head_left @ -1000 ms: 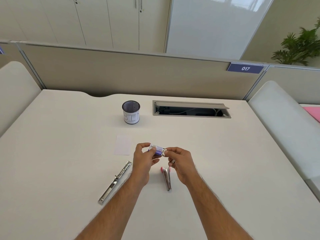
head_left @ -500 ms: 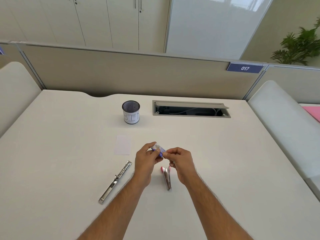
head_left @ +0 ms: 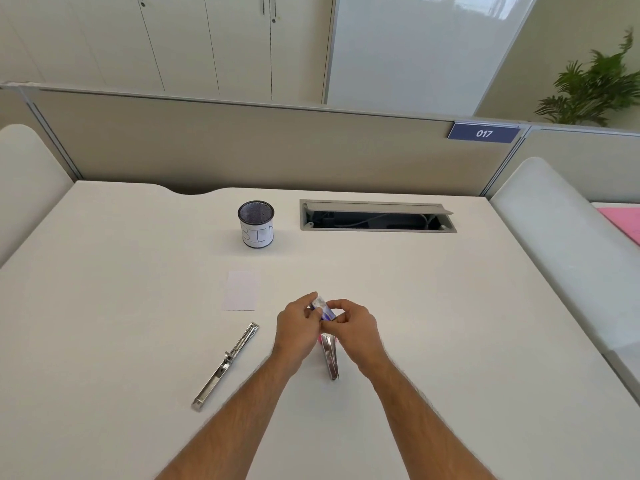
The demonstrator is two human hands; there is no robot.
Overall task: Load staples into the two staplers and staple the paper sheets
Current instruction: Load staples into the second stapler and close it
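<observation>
Both my hands meet over the middle of the white desk (head_left: 450, 341) around a small purple and white staple box (head_left: 323, 308). My left hand (head_left: 297, 329) pinches the box from the left. My right hand (head_left: 354, 325) grips its right end with curled fingers. Just below the hands lies a pink stapler (head_left: 330, 356), opened out, its far end hidden by my fingers. A silver stapler (head_left: 227, 365) lies opened flat to the left. A small stack of white paper sheets (head_left: 241, 290) sits beyond it.
A mesh cup (head_left: 256, 224) labelled BIN stands at the back centre. An open cable hatch (head_left: 377, 220) is set into the desk to its right. A partition wall closes the far edge, and a pink folder (head_left: 623, 221) lies on the neighbouring desk.
My hands have drawn closer together around the staple box and sunk slightly toward the pink stapler. My right fingers now curl further over the box. The staplers and paper have not moved.
</observation>
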